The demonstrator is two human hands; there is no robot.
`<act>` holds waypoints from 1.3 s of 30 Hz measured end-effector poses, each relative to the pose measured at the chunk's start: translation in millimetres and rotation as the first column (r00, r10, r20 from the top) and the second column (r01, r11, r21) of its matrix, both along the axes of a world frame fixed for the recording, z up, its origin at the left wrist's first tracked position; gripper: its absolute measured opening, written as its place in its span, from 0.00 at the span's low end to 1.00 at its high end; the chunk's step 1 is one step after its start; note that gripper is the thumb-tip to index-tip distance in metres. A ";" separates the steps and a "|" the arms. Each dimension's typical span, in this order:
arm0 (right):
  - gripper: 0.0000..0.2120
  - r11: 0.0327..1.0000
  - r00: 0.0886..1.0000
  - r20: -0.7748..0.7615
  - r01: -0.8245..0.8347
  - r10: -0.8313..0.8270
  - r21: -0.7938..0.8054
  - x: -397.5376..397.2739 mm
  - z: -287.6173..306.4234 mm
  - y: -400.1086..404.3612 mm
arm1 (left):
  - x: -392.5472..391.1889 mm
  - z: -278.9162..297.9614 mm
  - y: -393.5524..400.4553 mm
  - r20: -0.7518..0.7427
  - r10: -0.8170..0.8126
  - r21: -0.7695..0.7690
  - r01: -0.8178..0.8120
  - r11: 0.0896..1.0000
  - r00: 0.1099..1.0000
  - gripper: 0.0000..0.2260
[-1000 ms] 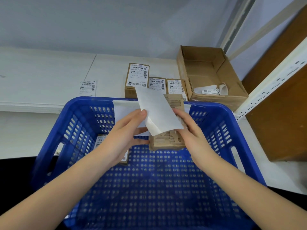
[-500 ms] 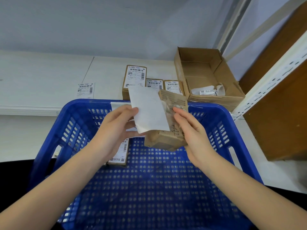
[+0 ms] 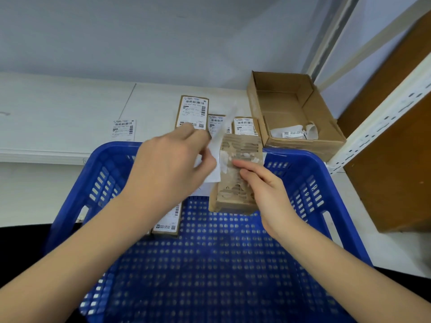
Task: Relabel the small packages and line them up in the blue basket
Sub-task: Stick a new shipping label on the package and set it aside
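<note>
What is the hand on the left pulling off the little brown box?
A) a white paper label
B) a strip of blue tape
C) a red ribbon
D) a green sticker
A: the left hand pinches a white paper label and peels it away from the small brown package, which the right hand holds above the blue basket.

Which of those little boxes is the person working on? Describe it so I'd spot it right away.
Find the blue basket. Above its far half, the right hand holds one small cardboard package upright while the left hand pulls a white label off it. Unlike the labelled packages nearby, its face is bare, torn cardboard.
</note>
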State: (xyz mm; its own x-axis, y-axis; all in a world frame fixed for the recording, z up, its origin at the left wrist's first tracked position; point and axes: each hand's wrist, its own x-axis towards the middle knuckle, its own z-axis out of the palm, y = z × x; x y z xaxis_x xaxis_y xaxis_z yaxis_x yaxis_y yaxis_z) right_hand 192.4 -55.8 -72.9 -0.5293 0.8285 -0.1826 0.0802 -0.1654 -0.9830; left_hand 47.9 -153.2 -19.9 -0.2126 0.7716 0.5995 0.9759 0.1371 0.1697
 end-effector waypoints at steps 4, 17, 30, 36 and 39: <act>0.15 1.000 0.999 0.039 0.026 -0.026 0.004 -1.5 -2.4 -0.3 | 6.4 15.2 9.2 -0.162 0.107 0.039 -0.102 0.994 0.981 0.09; 0.18 0.995 0.996 0.072 0.041 -0.047 0.085 -2.7 -4.2 -2.0 | 32.1 -23.9 28.9 -0.590 0.166 -0.038 -0.233 0.972 0.790 0.25; 0.19 0.995 0.993 0.085 0.077 -0.082 0.063 -3.4 -7.6 -5.0 | 48.5 -40.2 38.3 -0.621 0.093 -0.142 -0.229 0.963 0.778 0.26; 0.14 0.995 0.996 0.053 0.073 -0.077 0.074 -5.0 -8.4 -6.1 | 54.7 -32.0 28.1 -0.667 0.068 -0.116 -0.194 0.974 0.742 0.21; 0.13 0.996 0.994 0.096 0.042 -0.050 0.079 -4.6 -10.9 -6.5 | 57.8 -37.7 25.0 -0.668 0.064 -0.105 -0.179 0.978 0.741 0.26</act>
